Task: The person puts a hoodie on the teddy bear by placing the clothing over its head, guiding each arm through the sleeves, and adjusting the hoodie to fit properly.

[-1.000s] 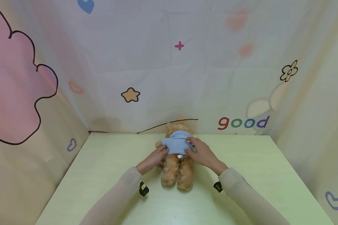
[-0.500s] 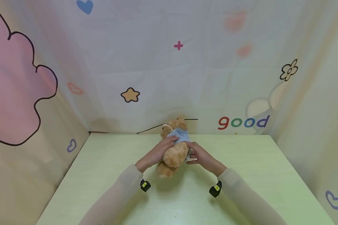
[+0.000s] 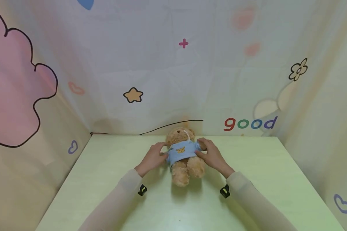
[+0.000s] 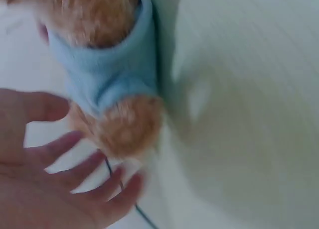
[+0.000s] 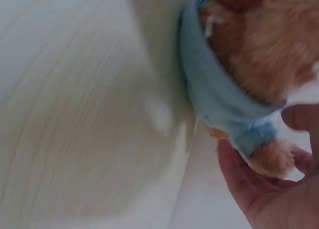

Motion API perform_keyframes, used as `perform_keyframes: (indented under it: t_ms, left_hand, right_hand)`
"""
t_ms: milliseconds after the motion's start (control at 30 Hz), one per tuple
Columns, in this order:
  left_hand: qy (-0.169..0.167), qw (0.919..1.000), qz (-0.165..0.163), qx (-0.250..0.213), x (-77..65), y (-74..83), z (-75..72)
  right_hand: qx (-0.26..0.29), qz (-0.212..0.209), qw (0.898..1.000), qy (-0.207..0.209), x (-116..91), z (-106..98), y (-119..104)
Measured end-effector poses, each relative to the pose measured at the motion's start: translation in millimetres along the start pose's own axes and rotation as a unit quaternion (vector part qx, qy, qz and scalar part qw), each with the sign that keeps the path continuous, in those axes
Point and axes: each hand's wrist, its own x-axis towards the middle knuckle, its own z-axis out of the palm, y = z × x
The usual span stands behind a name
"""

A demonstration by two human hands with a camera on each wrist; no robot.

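A light brown teddy bear (image 3: 181,157) in a blue shirt with a yellow animal face lies face up near the back of the table. A white cord hangs over its head. On the bear's left side in the head view is my left hand (image 3: 152,158); in the left wrist view that hand's (image 4: 55,174) spread fingers surround a furry paw (image 4: 132,127) loosely. My right hand (image 3: 215,158) holds the bear at its other arm. In the right wrist view, the right hand's (image 5: 279,199) thumb lies by the shirt hem and its fingers curl round the arm (image 5: 271,159).
The pale green table (image 3: 118,195) ends at a printed cloth backdrop (image 3: 162,64) behind the bear. Cloth also rises at the left and right sides. A small black device (image 3: 142,190) hangs at the left wrist and another black device (image 3: 225,191) at the right.
The bear has turned over, from back showing, through lying on its side, to face up. Both hands have shifted round it, and the left has moved outward to the left.
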Motion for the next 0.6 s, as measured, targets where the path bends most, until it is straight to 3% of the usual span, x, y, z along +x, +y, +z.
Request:
perform_keyframes:
  t_ms: [100, 200, 400, 600]
  left_hand:
    - [-0.027, 0.9977, -0.052, -0.035, -1.0, -20.5, -6.8]
    - [-0.024, 0.9948, -0.070, -0.069, -1.1, -29.6, -7.0]
    - [0.060, 0.9962, -0.038, -0.050, -0.1, -28.0, -10.0]
    - [0.075, 0.9950, -0.052, -0.042, -5.0, -28.1, -10.6]
  right_hand:
    - [0.014, 0.011, 1.000, 0.005, 2, -3, 3]
    - [0.029, 0.033, 0.999, 0.009, 1, -8, 11]
    - [0.031, 0.053, 0.998, 0.002, -2, -19, 26]
    - [0.047, 0.064, 0.996, -0.033, -8, -22, 33]
